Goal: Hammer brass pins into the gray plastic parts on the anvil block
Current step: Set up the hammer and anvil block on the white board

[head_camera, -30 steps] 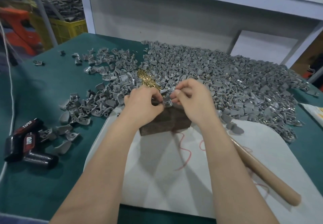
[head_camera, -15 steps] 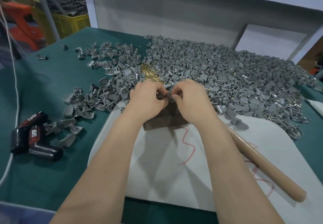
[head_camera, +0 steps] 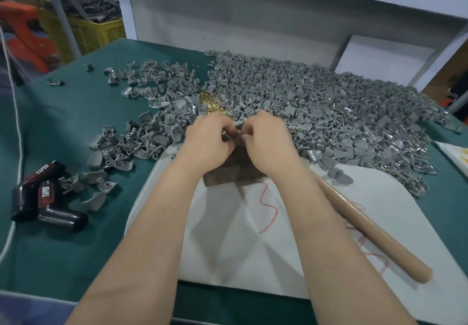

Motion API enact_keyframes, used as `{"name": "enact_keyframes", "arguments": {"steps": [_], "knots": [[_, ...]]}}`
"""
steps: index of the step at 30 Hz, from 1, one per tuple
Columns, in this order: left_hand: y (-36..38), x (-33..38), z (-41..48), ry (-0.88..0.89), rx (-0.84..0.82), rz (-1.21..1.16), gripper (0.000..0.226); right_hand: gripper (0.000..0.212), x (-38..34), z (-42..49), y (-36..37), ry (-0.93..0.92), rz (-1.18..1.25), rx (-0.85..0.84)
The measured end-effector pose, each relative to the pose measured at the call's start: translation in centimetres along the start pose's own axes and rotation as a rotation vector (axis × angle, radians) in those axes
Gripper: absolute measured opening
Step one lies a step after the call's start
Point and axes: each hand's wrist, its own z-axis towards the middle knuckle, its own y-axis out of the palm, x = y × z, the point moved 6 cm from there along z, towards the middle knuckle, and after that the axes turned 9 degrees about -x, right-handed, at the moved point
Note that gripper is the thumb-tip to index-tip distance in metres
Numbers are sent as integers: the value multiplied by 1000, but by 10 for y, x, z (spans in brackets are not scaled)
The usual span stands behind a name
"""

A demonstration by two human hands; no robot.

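- A white sheet (head_camera: 253,248) with red scribbles lies on the green surface (head_camera: 63,248), and both forearms reach forward over it.
- A wooden handle (head_camera: 367,231) lies slantwise on the sheet, just right of the right forearm, which hides its far end.
- Well to the left, black tools (head_camera: 43,198) with red labels lie on the surface.
- A dark block (head_camera: 228,172) sits at the sheet's far edge, partly covered by the wrists.
- Above the block, the left hand (head_camera: 210,142) and right hand (head_camera: 268,142) meet with their fingers curled in, pinching a small gray part (head_camera: 237,124) between the fingertips. Whether a pin is held too cannot be told.
- A little pile of brass pins (head_camera: 211,102) lies just beyond the left hand.
- Loose gray pieces (head_camera: 141,132) lie scattered to the left, and a big heap of them (head_camera: 329,111) spreads far and right.
- Beyond the surface stand a white shelf frame (head_camera: 278,7) and a yellow crate (head_camera: 98,33).
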Motion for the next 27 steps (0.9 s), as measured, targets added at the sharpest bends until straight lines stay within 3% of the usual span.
{"name": "enact_keyframes", "arguments": {"steps": [3, 6, 14, 23, 27], "knots": [[-1, 0, -1, -15, -5, -22, 10, 11, 17, -4, 8, 64, 356, 33], [-1, -1, -1, -23, -4, -21, 11, 6, 23, -7, 11, 72, 510, 78], [-1, 0, -1, -9, 14, -25, 10, 9, 14, -10, 9, 63, 345, 131], [0, 2, -1, 32, 22, 8, 10, 15, -1, -3, 0, 60, -10, 80], [0, 2, -1, 33, 24, 4, 11, 16, -2, -2, -4, 85, -23, 61]]}}
